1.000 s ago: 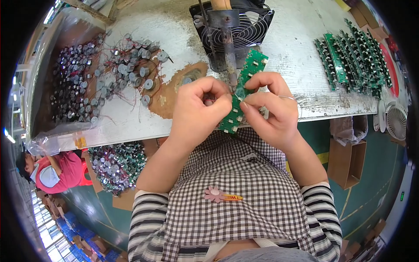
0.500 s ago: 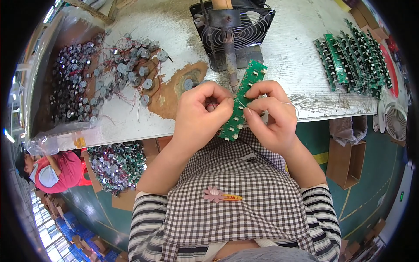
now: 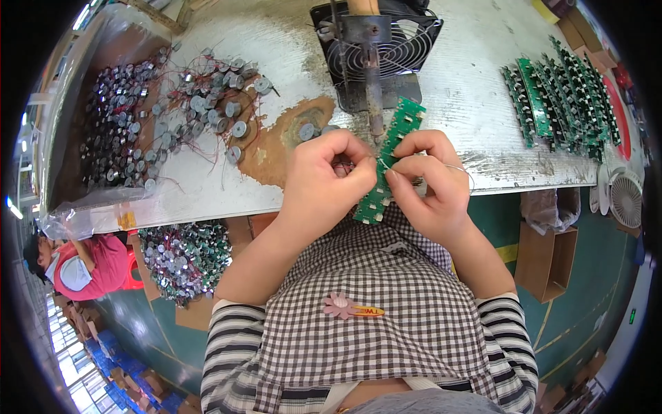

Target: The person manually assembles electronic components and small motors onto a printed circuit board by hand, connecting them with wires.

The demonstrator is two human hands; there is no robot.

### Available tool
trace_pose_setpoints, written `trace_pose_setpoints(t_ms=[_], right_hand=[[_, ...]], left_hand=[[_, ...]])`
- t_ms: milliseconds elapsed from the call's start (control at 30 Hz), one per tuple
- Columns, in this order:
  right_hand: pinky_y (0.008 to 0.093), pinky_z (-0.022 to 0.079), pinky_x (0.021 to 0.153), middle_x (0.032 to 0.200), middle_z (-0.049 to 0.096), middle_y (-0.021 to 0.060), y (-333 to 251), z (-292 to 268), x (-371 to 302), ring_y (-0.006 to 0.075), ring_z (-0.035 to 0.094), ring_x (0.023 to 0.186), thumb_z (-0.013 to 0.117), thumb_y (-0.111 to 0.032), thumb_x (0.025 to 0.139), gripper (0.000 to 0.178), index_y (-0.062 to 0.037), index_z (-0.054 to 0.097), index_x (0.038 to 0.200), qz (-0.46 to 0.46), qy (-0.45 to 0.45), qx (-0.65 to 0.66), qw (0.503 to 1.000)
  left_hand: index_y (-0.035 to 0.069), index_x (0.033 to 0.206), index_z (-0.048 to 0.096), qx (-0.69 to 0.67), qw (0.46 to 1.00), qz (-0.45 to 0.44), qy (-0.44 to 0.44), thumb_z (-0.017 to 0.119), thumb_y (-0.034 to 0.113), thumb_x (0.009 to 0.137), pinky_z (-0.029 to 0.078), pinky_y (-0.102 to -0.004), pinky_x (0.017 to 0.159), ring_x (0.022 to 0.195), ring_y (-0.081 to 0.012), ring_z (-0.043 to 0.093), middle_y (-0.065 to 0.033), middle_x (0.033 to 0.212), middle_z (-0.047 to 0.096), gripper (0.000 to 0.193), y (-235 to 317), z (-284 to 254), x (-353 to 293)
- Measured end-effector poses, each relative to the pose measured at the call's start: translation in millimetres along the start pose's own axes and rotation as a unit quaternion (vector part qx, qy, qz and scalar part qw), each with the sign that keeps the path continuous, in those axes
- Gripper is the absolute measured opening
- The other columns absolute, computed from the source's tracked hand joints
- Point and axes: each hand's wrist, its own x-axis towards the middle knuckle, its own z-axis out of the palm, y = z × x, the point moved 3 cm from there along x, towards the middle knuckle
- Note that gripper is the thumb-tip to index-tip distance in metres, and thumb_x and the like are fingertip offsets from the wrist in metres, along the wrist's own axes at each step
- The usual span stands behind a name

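A long green circuit board strip (image 3: 407,119) with small white parts stands slanted between my hands, below the tip of a fixed soldering iron (image 3: 373,83). My left hand (image 3: 324,172) is closed in a pinch at the board's left edge; thin reddish wires (image 3: 343,166) show inside its curled fingers, and what they lead to is hidden. My right hand (image 3: 431,172) is closed at the board's right edge, with thumb and forefinger pinching a thin silvery wire (image 3: 460,168) that loops out behind the knuckles. The wire's near end meets the board by my left fingertips.
Small round motors (image 3: 207,103) with red wires lie loose at left, beside a plastic-lined box (image 3: 69,138) of more. A black fan (image 3: 403,48) stands behind the iron. Stacked green boards (image 3: 562,103) sit at right. Below the table are a full carton (image 3: 185,265) and another person (image 3: 96,265).
The view has shifted slightly, so the table's things sit a little further right. Both hands keep their pinch, and my left fingertips are a bit closer to the board and the wire end.
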Motion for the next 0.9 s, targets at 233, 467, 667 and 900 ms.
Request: trace_pose_setpoints(t_ms=[233,467,667,900], right_hand=[[0.0240,0.045,0.059,0.085,0.062,0.0151,5.6,-15.6,-3.7,0.0157,0.056,0.069,0.065,0.009,0.076,0.009,0.0038,0.060,0.081,0.027,0.078,0.010,0.997],[0.0199,0.047,0.059,0.094,0.060,0.0137,19.2,-10.0,-12.8,0.0097,0.056,0.068,0.056,0.007,0.087,0.002,0.0049,0.056,0.087,0.110,0.079,0.138,0.981],[0.0190,0.047,0.058,0.093,0.059,0.0128,20.2,-6.7,-13.0,0.0086,0.055,0.067,0.055,0.007,0.087,0.003,0.0046,0.054,0.086,0.115,0.070,0.131,0.982],[0.0186,0.047,0.058,0.094,0.059,0.0126,20.7,-5.9,-13.6,0.0082,0.056,0.066,0.055,0.007,0.087,0.003,0.0046,0.054,0.086,0.122,0.073,0.140,0.980]], left_hand=[[0.002,0.083,0.064,0.056,0.995,-0.018,-0.079,0.067,0.005,0.077,0.044,-0.0197,0.060,0.066,-0.0045,0.054,0.0008,0.076,0.061,0.008,17.1,-12.0,3.7],[0.002,0.082,0.067,0.383,0.877,0.187,0.222,0.069,0.008,0.077,0.044,-0.0291,0.055,0.060,-0.0181,0.057,-0.0081,0.076,0.060,0.009,34.9,-106.0,-4.5],[-0.001,0.078,0.065,0.505,0.819,0.095,0.255,0.069,0.011,0.079,0.041,-0.0283,0.055,0.059,-0.0180,0.052,-0.0096,0.071,0.059,0.013,12.4,-134.1,-17.4],[0.002,0.083,0.065,0.506,0.800,0.107,0.305,0.067,0.015,0.080,0.045,-0.0358,0.060,0.066,-0.0276,0.057,-0.0113,0.076,0.057,0.013,-2.0,-145.1,-16.4]])
